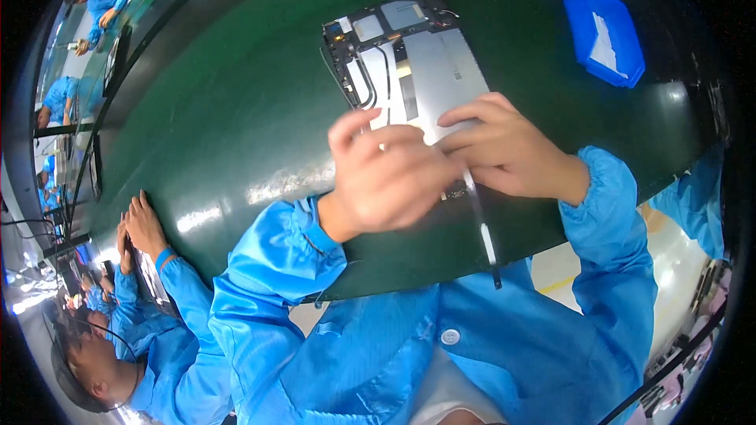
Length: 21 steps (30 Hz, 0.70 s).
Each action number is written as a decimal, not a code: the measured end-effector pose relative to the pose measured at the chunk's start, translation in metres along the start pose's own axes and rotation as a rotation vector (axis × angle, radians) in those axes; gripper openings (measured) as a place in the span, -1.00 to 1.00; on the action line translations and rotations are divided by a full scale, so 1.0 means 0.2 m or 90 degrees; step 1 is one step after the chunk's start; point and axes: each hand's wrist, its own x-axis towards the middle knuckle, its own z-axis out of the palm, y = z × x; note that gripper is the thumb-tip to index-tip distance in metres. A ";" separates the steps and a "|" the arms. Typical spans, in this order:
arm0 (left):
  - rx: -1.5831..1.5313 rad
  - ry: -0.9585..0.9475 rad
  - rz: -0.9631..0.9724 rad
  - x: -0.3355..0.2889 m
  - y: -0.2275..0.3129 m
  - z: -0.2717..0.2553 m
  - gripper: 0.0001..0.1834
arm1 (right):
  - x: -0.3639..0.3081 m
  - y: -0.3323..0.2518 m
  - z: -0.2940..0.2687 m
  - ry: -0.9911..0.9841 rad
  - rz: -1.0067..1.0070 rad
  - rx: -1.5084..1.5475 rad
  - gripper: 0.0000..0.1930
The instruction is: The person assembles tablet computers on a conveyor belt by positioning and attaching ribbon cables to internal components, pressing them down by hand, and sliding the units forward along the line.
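An opened tablet-like device [445, 63] lies on the green table, its silver panels, dark circuit parts and black cables exposed. Over its near edge my two hands meet. My left hand [394, 173] is curled, its fingers slightly blurred; what they pinch is hidden. Fingers bent together, my right hand [512, 145] closes on a thin, narrow strip [482, 224] beside the left fingertips. The strip, pale with a dark end, hangs down toward me past the table's near edge. Its upper end is hidden by the hands.
A blue bin [587, 24] with white paper-like pieces in it stands at the far right of the green table [236, 118]. At the left edge, a co-worker's hands [142, 228] rest on another device. More people in blue sit farther off at the upper left.
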 end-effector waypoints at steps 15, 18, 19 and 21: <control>0.223 -0.032 0.190 0.05 0.04 0.08 -0.75 | -0.03 0.00 -0.08 0.066 0.113 0.151 -0.74; 0.231 -0.052 0.252 0.05 0.05 0.07 -0.77 | -0.03 -0.01 -0.05 0.108 0.086 0.099 -0.85; 0.240 -0.056 0.291 0.05 0.05 0.06 -0.78 | -0.03 -0.01 -0.03 0.142 0.066 0.056 -0.90; 0.214 -0.044 0.322 0.04 0.05 0.02 -0.77 | -0.01 -0.03 -0.05 0.164 0.105 0.127 -0.91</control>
